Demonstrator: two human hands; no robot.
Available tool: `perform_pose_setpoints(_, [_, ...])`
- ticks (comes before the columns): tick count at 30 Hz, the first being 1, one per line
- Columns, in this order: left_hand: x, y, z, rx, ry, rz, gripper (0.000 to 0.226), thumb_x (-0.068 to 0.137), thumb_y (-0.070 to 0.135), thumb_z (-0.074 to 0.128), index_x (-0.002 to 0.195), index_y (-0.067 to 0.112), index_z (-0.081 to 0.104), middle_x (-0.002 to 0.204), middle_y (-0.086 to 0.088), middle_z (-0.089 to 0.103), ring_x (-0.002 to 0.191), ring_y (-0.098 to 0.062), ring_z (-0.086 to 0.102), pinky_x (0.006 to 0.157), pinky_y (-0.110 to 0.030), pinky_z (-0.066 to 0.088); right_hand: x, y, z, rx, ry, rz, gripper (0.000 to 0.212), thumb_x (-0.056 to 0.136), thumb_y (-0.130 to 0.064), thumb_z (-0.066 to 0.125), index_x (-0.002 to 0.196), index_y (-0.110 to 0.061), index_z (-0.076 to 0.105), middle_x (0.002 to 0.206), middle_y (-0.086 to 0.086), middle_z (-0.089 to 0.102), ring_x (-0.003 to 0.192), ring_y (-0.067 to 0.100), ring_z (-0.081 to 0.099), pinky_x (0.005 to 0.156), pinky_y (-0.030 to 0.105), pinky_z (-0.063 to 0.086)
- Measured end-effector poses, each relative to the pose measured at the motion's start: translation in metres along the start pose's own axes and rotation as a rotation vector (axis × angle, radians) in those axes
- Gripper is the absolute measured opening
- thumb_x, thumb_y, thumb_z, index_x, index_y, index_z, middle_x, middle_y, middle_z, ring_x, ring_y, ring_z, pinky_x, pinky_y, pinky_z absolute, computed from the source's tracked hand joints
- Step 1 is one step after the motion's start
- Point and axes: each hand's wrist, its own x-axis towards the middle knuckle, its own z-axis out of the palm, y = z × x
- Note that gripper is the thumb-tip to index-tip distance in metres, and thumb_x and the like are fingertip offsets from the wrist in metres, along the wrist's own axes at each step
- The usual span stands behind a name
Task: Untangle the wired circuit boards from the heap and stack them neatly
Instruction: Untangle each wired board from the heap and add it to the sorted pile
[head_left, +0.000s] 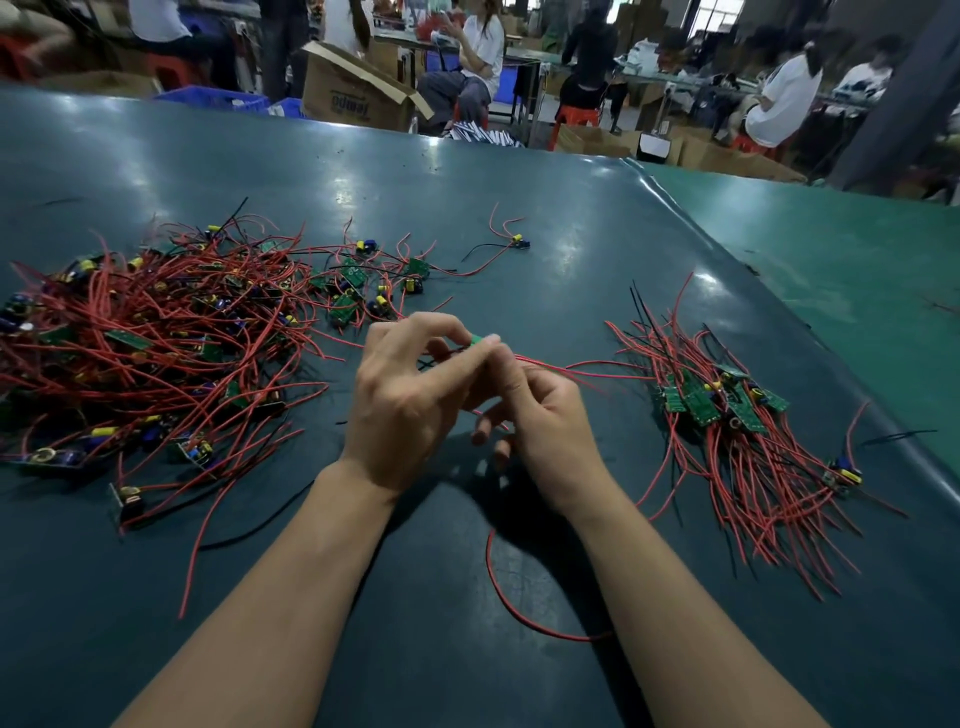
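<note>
One wide-angle view only, from the person's head, looks forward and steeply down over both forearms onto the dark tabletop (519, 218). It sits close: the left hand (410, 395) and right hand (540, 415) fill the centre. Straight edges bow outward, and the workshop beyond the far edge is perhaps too blurred to read.

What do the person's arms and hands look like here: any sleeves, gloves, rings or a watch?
Both forearms are bare to the frame's bottom edge, no sleeve showing. The left hand and right hand wear no gloves, and no ring, watch or wristband is visible.
</note>
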Motion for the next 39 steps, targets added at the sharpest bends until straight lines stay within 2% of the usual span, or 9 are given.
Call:
perform_pose_setpoints(6, [-0.001, 0.003, -0.002, -0.090, -0.019, -0.040, 0.026, 0.088, 0.004, 0.072, 0.113, -0.001, 0.070, 0.099, -0.013, 0.070, 0.085, -0.030, 0.066, 0.081, -0.038, 0.054, 0.002, 0.003, -0.002, 0.055, 0.081, 0.090, 0.047, 0.099, -0.035, 0.054, 0.055, -0.018, 0.062, 0.054, 0.004, 0.054, 0.033, 0.015, 0.042, 0.035, 0.015, 0.027])
perform_pose_setpoints(12, [-0.002, -0.016, -0.019, 0.215, 0.099, -0.036, 0.011, 0.092, 0.022, 0.071, 0.097, 0.018, 0.079, 0.090, 0.008, 0.075, 0.079, -0.024, 0.066, 0.077, -0.047, 0.042, 0.004, -0.003, -0.015, 0.136, 0.327, -0.057, 0.043, 0.093, -0.026, 0.060, 0.051, -0.017, 0.056, 0.040, -0.002, 0.042, 0.030, 0.012, 0.037, 0.035, 0.013, 0.026])
perform_pose_setpoints(16, [-0.005, -0.025, -0.020, 0.328, 0.215, -0.253, 0.012, 0.091, 0.021, 0.070, 0.098, 0.014, 0.079, 0.087, 0.001, 0.076, 0.078, -0.030, 0.063, 0.077, -0.042, 0.042, 0.005, -0.007, -0.022, 0.110, 0.683, -0.216, 0.045, 0.091, -0.031, 0.059, 0.048, -0.019, 0.056, 0.038, -0.004, 0.045, 0.030, 0.011, 0.039, 0.035, 0.017, 0.028])
perform_pose_setpoints(20, [-0.005, -0.029, -0.021, 0.358, 0.226, -0.387, 0.017, 0.093, 0.023, 0.067, 0.100, 0.011, 0.077, 0.088, -0.005, 0.076, 0.077, -0.031, 0.063, 0.075, -0.039, 0.044, 0.011, -0.009, -0.043, 0.308, 0.970, -0.229, 0.036, 0.100, -0.037, 0.053, 0.073, -0.013, 0.055, 0.047, -0.003, 0.049, 0.036, 0.012, 0.051, 0.033, 0.021, 0.039])
perform_pose_setpoints(22, [-0.005, -0.025, -0.019, 0.371, 0.167, -0.399, 0.017, 0.093, 0.024, 0.066, 0.100, 0.012, 0.077, 0.091, -0.005, 0.076, 0.079, -0.031, 0.063, 0.076, -0.039, 0.043, 0.014, -0.002, -0.046, 0.425, 0.966, -0.104, 0.035, 0.098, -0.037, 0.058, 0.077, -0.009, 0.054, 0.059, 0.004, 0.054, 0.044, 0.014, 0.061, 0.040, 0.023, 0.048])
perform_pose_setpoints(24, [-0.006, -0.018, -0.021, 0.404, 0.105, -0.450, 0.017, 0.092, 0.023, 0.066, 0.102, 0.013, 0.076, 0.092, -0.005, 0.075, 0.081, -0.032, 0.062, 0.077, -0.040, 0.042, 0.014, 0.007, -0.043, 0.370, 0.880, -0.016, 0.033, 0.098, -0.030, 0.060, 0.075, -0.007, 0.055, 0.060, 0.005, 0.056, 0.045, 0.013, 0.062, 0.042, 0.023, 0.050])
perform_pose_setpoints(29, [0.002, -0.018, -0.040, 0.440, -0.155, -0.588, 0.019, 0.090, 0.018, 0.064, 0.101, 0.007, 0.075, 0.096, -0.017, 0.072, 0.090, -0.038, 0.059, 0.080, -0.045, 0.045, 0.012, 0.015, -0.036, 0.065, 0.687, -0.007, 0.038, 0.100, -0.032, 0.054, 0.068, -0.012, 0.061, 0.048, -0.005, 0.056, 0.039, 0.009, 0.049, 0.036, 0.020, 0.038])
perform_pose_setpoints(33, [0.029, -0.046, -0.073, 0.671, -0.313, -0.588, 0.020, 0.090, 0.022, 0.065, 0.098, 0.007, 0.075, 0.092, -0.022, 0.068, 0.090, -0.041, 0.058, 0.074, -0.045, 0.049, 0.015, 0.019, -0.035, -0.049, 0.639, -0.028, 0.039, 0.099, -0.031, 0.055, 0.066, -0.012, 0.062, 0.048, -0.004, 0.057, 0.039, 0.009, 0.048, 0.039, 0.018, 0.038])
perform_pose_setpoints(39, [0.042, -0.090, -0.108, 0.847, -0.881, -0.763, 0.028, 0.086, 0.032, 0.070, 0.109, 0.016, 0.071, 0.111, -0.016, 0.066, 0.098, -0.037, 0.064, 0.078, -0.040, 0.051, 0.021, 0.026, -0.035, -0.164, 0.602, -0.045, 0.040, 0.097, -0.035, 0.056, 0.062, -0.017, 0.064, 0.049, -0.004, 0.060, 0.046, 0.009, 0.053, 0.049, 0.027, 0.043])
